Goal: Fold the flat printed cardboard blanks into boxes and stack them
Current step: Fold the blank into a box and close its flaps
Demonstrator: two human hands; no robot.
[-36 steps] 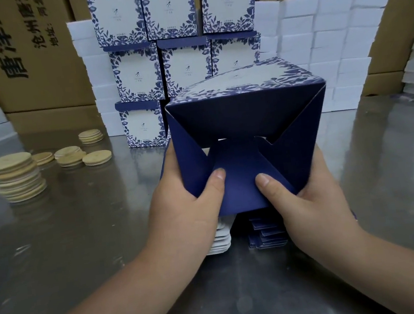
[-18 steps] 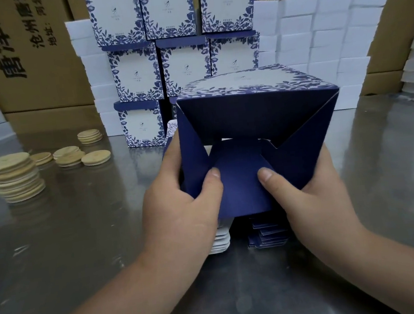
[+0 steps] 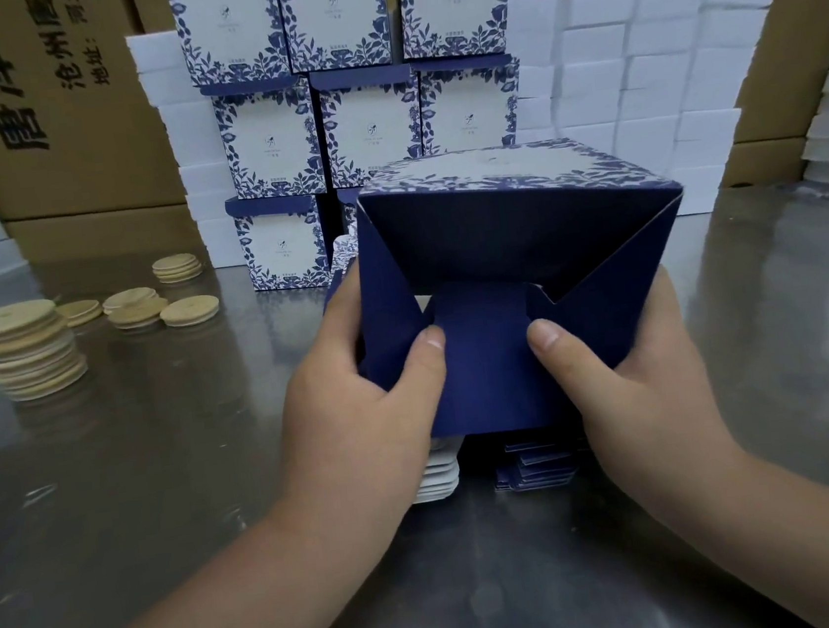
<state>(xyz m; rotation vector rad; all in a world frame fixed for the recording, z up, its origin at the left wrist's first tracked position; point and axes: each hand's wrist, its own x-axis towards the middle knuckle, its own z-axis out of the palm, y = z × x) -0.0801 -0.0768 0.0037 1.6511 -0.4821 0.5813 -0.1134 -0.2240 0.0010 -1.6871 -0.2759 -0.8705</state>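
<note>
1. Box (image 3: 521, 229): centre of frame, lifted above the table, dark blue bottom end turned toward the camera, printed white-and-blue side facing up. Bottom flaps folded inward and overlapping.
2. Left hand (image 3: 361, 407): centre-left, gripping the box's left edge. Thumb pressed on the left flap, fingers curled round the side wall and mostly hidden behind it.
3. Right hand (image 3: 642, 380): centre-right, gripping the box's right edge in the same way. Thumb tip on the middle flap, fingers out of sight behind the box.
4. Blanks (image 3: 537, 460): flat pile on the table directly below the box, between the two wrists. Only white and blue edges showing.
5. Stack (image 3: 273, 138): finished boxes at upper centre, three rows high and three across, behind the held box.
6. Foam blocks (image 3: 632, 67): white, piled on both sides of the stack.
7. Discs (image 3: 29, 352): pale wood, in several piles at middle left, well apart from the hands.
8. Cartons (image 3: 57, 96): brown, printed with black characters, along the top of the frame.
9. Table (image 3: 162, 471): reflective metal, filling the lower frame.
</note>
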